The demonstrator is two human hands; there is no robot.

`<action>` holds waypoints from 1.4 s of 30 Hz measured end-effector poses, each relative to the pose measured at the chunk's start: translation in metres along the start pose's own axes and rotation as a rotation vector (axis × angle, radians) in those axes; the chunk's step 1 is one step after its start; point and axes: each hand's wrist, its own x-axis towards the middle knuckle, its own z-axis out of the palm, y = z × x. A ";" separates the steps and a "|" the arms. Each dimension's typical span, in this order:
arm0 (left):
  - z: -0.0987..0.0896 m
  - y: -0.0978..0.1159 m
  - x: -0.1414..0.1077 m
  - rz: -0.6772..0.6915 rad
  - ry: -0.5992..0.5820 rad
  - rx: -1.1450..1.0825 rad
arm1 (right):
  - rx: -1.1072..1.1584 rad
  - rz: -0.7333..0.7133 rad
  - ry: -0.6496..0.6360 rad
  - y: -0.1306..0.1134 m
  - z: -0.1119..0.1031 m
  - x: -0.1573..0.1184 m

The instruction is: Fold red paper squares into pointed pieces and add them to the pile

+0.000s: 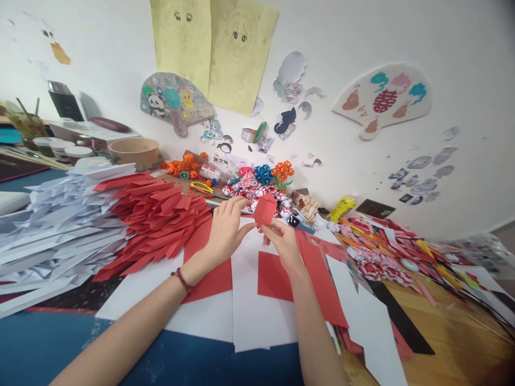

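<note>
A small folded piece of red paper (265, 210) is held up at the middle of the view. My right hand (279, 241) pinches its lower edge between thumb and fingers. To its left is my left hand (226, 228), fingers stretched out and spread from the thumb, with the thumb tip at the paper's lower left edge. Under both hands lie white sheets (261, 327) and flat red sheets (322, 279). A smaller red rectangle (273, 276) rests on the white paper beneath my right wrist.
Heaps of folded white strips (60, 230) and folded red strips (156, 220) stand at the left. Behind my hands are paper flowers (263, 174), yellow-handled scissors (201, 187) and a smartwatch (300, 224). A yellow bottle (341, 208) and coloured strips (402, 236) lie right.
</note>
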 end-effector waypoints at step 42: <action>0.000 -0.006 0.007 -0.353 -0.355 -0.772 | -0.030 -0.033 -0.054 -0.002 0.005 -0.003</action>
